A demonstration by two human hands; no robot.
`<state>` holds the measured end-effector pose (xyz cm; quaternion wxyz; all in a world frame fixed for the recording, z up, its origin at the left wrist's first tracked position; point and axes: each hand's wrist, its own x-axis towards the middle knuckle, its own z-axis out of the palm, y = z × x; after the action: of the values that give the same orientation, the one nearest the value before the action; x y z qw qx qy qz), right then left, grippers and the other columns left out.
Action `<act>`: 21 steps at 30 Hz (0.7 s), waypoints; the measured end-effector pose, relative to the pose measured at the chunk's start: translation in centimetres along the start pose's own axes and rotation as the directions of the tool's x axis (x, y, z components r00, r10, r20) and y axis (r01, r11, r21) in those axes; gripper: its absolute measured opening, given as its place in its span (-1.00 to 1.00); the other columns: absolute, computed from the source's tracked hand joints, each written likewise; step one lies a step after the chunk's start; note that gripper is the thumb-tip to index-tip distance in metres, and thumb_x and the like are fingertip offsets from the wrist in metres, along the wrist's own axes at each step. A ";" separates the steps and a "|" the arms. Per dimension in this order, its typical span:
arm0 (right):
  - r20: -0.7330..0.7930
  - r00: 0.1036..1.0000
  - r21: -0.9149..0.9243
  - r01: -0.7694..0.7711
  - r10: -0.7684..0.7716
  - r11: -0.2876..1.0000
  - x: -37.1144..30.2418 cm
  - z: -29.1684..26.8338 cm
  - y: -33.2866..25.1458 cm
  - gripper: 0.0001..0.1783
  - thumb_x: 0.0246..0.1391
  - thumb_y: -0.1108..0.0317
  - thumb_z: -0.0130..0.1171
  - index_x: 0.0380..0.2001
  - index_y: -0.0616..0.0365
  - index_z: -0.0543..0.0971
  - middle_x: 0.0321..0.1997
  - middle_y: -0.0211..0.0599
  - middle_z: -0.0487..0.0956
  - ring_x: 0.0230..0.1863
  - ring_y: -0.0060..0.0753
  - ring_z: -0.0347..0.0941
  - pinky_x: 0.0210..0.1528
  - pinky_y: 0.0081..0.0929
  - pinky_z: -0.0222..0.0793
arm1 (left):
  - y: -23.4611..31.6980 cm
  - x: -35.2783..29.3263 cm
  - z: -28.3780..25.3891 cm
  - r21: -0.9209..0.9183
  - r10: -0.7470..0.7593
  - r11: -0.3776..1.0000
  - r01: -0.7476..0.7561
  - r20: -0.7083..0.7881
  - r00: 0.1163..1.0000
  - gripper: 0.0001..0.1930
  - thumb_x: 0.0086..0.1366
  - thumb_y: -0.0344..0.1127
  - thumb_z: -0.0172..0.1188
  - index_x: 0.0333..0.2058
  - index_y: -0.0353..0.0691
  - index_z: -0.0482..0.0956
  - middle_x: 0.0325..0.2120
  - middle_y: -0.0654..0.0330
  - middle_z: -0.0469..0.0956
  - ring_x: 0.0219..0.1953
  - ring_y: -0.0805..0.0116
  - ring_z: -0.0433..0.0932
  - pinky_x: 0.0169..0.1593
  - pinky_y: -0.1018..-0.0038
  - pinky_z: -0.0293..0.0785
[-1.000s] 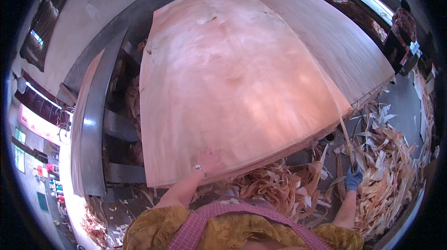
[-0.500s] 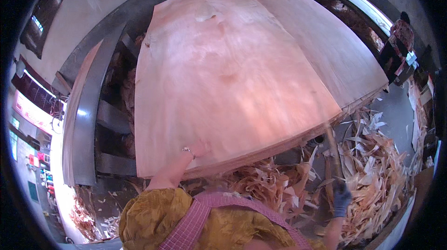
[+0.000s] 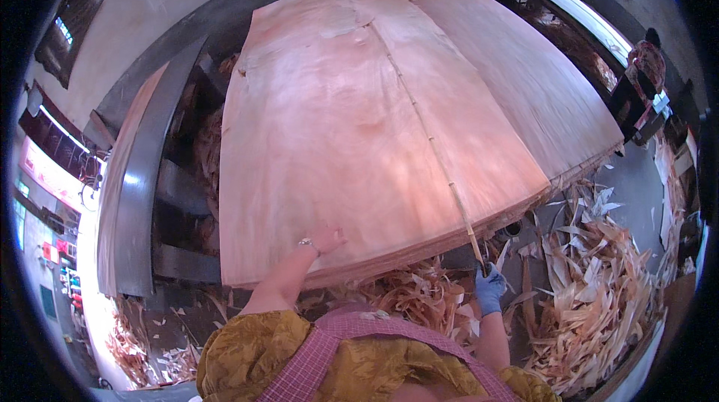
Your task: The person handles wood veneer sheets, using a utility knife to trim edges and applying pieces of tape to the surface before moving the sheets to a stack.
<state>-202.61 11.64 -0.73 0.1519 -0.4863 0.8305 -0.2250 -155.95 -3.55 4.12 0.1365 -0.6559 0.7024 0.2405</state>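
Observation:
A large pinkish wood veneer sheet (image 3: 322, 140) tops a stack in front of me. My left hand (image 3: 326, 239), bare with a band at the wrist, rests on it near the front edge. Its fingers lie out on the wood and hold nothing. In a blue glove, my right hand (image 3: 490, 288) is closed round the near end of a long, thin bamboo stick (image 3: 431, 138). The stick slants away over the sheet, and its far end reaches a small torn spot (image 3: 367, 24) near the back.
A second veneer stack (image 3: 517, 72) adjoins on the right. Heaps of veneer scraps (image 3: 592, 290) cover the floor at right, with more scraps (image 3: 423, 290) below the stack's front edge. Grey metal framing (image 3: 142, 200) runs along the left. Another person (image 3: 640, 84) stands at the far right.
My right hand has swung up and left from the lower right, bringing the bamboo stick across the sheet. My left hand stays at nearly the same spot.

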 end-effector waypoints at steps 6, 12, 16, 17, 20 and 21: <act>-0.015 0.999 -0.080 0.034 -0.035 0.996 -0.5 1.0 2.6 -0.74 0.14 0.14 0.17 -0.38 0.13 0.56 -0.41 -0.10 0.63 -0.37 0.06 0.56 -0.33 -0.16 0.44 | -1.5 1.6 1.8 -0.052 0.043 0.998 -0.041 0.036 0.998 -0.46 0.24 0.21 0.03 -0.03 -0.08 0.56 0.04 -0.11 0.48 0.16 -0.07 0.38 0.19 0.09 0.34; 0.101 0.979 0.058 0.174 -0.179 0.983 -3.1 1.1 -2.9 -0.73 0.14 0.14 0.19 -0.40 0.14 0.57 -0.41 -0.06 0.62 -0.36 0.08 0.56 -0.33 -0.14 0.44 | -3.5 2.4 4.1 0.053 0.098 0.994 -0.099 0.022 0.995 -0.39 0.27 0.29 -0.03 0.14 0.03 0.44 0.14 0.00 0.39 0.17 -0.09 0.36 0.21 0.05 0.32; 0.205 0.924 0.213 0.279 -0.323 0.936 -6.8 3.5 -11.5 -0.67 0.12 0.08 0.19 -0.38 0.17 0.57 -0.48 0.03 0.57 -0.42 0.13 0.52 -0.37 -0.08 0.39 | -3.1 2.6 3.3 0.006 0.080 0.997 -0.080 0.057 0.995 -0.39 0.28 0.26 -0.02 0.15 0.01 0.42 0.15 0.13 0.42 0.19 0.00 0.36 0.21 0.04 0.31; 0.243 0.891 0.253 0.324 -0.384 0.912 -7.4 4.5 -14.3 -0.65 0.14 0.06 0.18 -0.39 0.18 0.57 -0.49 0.05 0.56 -0.41 0.15 0.52 -0.37 -0.08 0.38 | -4.5 2.8 3.9 -0.029 0.086 0.996 -0.084 0.068 0.994 -0.38 0.28 0.25 -0.01 0.16 0.00 0.40 0.17 0.12 0.41 0.20 0.01 0.35 0.20 0.02 0.31; 0.238 0.850 0.329 0.385 -0.470 0.862 -8.1 7.8 -20.7 -0.59 0.17 0.01 0.15 -0.43 0.20 0.57 -0.50 0.07 0.55 -0.40 0.17 0.51 -0.38 -0.08 0.36 | -5.0 1.8 2.7 -0.182 0.031 0.983 -0.037 -0.034 0.999 -0.39 0.30 0.17 0.01 0.22 -0.04 0.33 0.19 -0.03 0.35 0.15 -0.03 0.41 0.18 0.06 0.35; 0.289 0.841 0.297 0.375 -0.457 0.878 -8.5 8.4 -22.6 -0.58 0.17 0.01 0.15 -0.44 0.20 0.57 -0.51 0.07 0.55 -0.41 0.17 0.51 -0.38 -0.09 0.36 | -5.5 0.6 2.7 -0.245 -0.017 0.970 -0.003 -0.077 0.997 -0.39 0.31 0.13 0.01 0.23 -0.05 0.31 0.19 -0.11 0.33 0.12 -0.06 0.44 0.17 0.10 0.37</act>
<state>-177.81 7.60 4.17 0.2997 -0.6673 0.6318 -0.2564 -150.94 -2.82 0.67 0.0277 -0.6791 0.6699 0.2988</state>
